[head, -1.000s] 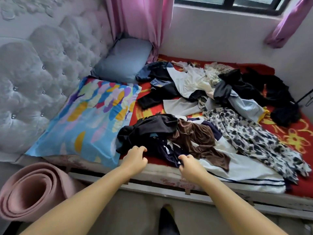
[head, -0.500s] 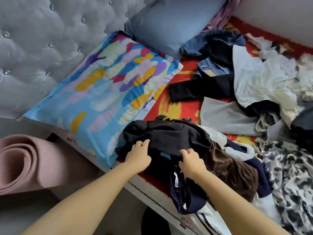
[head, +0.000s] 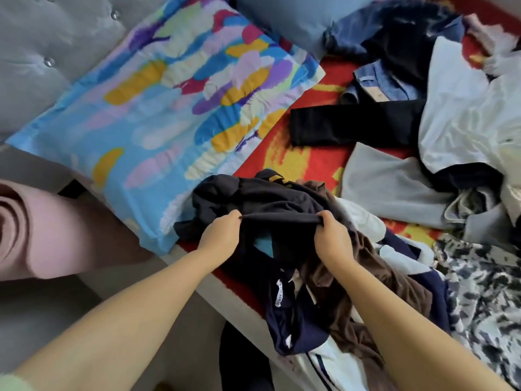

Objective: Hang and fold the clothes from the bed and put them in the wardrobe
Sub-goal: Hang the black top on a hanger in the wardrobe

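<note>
A dark charcoal garment (head: 262, 198) lies crumpled at the near edge of the bed, on top of a clothes pile. My left hand (head: 219, 235) pinches its edge on the left. My right hand (head: 332, 235) grips the same edge on the right, and the fabric is stretched taut between them. Under it lie a brown garment (head: 366, 280), a navy piece with a white label (head: 284, 314) and a white striped one (head: 329, 365). More clothes spread over the red bedspread (head: 304, 165): a black sleeve (head: 349, 125), white shirts (head: 462, 108), denim (head: 380, 86).
A colourful feather-print pillow (head: 174, 108) lies left of the pile, a blue-grey pillow (head: 287, 21) behind it, against a tufted grey headboard (head: 50, 52). A rolled pink mat (head: 42, 232) stands on the floor at left. A black-and-white patterned garment (head: 485, 300) covers the right.
The view has moved closer and down onto the pile. Both hands went from resting on the dark garment to gripping its edge and pulling it taut between them.
</note>
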{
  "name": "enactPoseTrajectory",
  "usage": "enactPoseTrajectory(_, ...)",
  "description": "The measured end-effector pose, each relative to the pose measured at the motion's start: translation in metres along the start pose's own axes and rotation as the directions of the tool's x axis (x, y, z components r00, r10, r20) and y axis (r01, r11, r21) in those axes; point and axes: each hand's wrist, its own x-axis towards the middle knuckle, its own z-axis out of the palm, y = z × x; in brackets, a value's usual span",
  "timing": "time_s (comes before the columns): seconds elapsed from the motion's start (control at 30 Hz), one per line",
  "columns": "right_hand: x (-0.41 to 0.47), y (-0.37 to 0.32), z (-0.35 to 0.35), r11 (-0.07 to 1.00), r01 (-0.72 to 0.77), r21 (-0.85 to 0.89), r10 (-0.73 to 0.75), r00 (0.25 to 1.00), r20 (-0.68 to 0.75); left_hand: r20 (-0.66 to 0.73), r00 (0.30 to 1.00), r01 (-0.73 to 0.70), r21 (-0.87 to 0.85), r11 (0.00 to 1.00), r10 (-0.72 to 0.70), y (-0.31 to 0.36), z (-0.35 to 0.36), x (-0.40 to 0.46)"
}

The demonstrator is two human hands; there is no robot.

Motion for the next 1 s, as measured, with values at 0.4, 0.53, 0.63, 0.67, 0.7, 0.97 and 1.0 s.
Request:
enactPoseTrajectory(0.4, -0.053, -0.159, -0.094, 0.789, 0.2, 0.581, -0.172, 0.98, -0.104, -0.43, 0.903, -0.197, -0.351, 0.915, 0.03, 0.006, -0.132, -0.086)
enactPoseTrajectory(0.53, -0.092, -0.202, -0.118, 0.71, 0.33, 0.622, -0.241, 0.944, -0.226, -0.556, 0.827, -0.323, -0.352, 0.879, 0.082, 0.01, -0.177, -0.133)
enactPoseTrajectory(0.63, -0.129, -0.23, -0.137, 0.647, 0.438, 0.624, -0.298, 0.898, -0.323, -0.659, 0.744, -0.42, -0.329, 0.846, 0.113, 0.014, -0.208, -0.175)
enactPoseTrajectory(0.67, -0.146, -0.24, -0.144, 0.626, 0.486, 0.61, -0.323, 0.873, -0.364, -0.687, 0.715, -0.459, -0.322, 0.828, 0.129, 0.014, -0.219, -0.194)
enactPoseTrajectory(0.7, -0.163, -0.249, -0.151, 0.606, 0.529, 0.594, -0.345, 0.848, -0.403, -0.716, 0.682, -0.499, -0.309, 0.81, 0.147, 0.014, -0.23, -0.214)
enactPoseTrajectory(0.97, -0.308, -0.296, -0.178, 0.418, 0.741, 0.525, -0.467, 0.671, -0.576, -0.822, 0.501, -0.63, -0.131, 0.765, 0.272, -0.013, -0.29, -0.352)
enactPoseTrajectory(1.0, -0.327, -0.298, -0.179, 0.399, 0.76, 0.512, -0.485, 0.649, -0.586, -0.831, 0.482, -0.638, -0.115, 0.761, 0.278, -0.019, -0.295, -0.366)
